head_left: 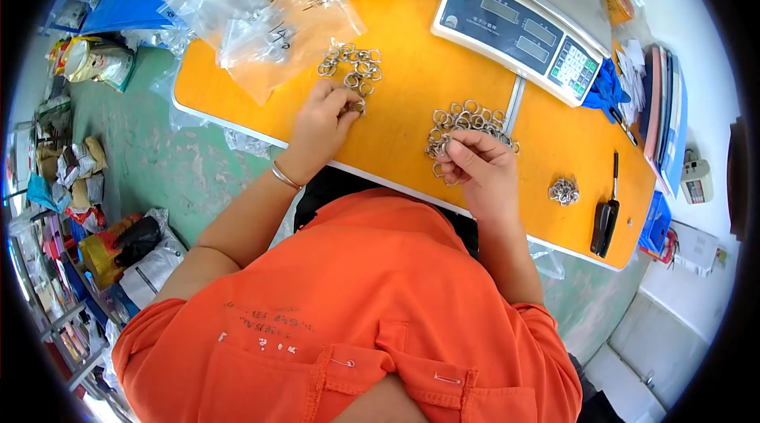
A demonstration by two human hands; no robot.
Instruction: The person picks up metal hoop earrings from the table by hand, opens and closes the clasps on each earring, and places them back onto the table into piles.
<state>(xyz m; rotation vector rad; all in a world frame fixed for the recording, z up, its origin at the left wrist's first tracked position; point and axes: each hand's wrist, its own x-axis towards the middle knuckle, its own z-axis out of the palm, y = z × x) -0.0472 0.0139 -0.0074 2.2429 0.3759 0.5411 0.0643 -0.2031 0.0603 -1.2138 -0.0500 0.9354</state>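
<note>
My left hand (323, 118) is closed at the fingertips on a metal ring (359, 106), at the near end of a loose group of similar rings (360, 66). Many of these look like split rings, some with a pointed or angular outline. My right hand (484, 165) pinches another ring (445, 144) between thumb and forefinger. It is at the near side of a larger ring pile (473, 116), and its fingers hide part of that pile. Farther right sits a small tight cluster of rings (564, 191).
A counting scale (511, 23) stands at the table's far side. Plastic bags (289, 31), some marked by hand, lie at far left. A black-handled tool (606, 225), a blue glove (606, 86) and upright folders (665, 106) are at right. The orange table's (404, 150) near edge borders my body.
</note>
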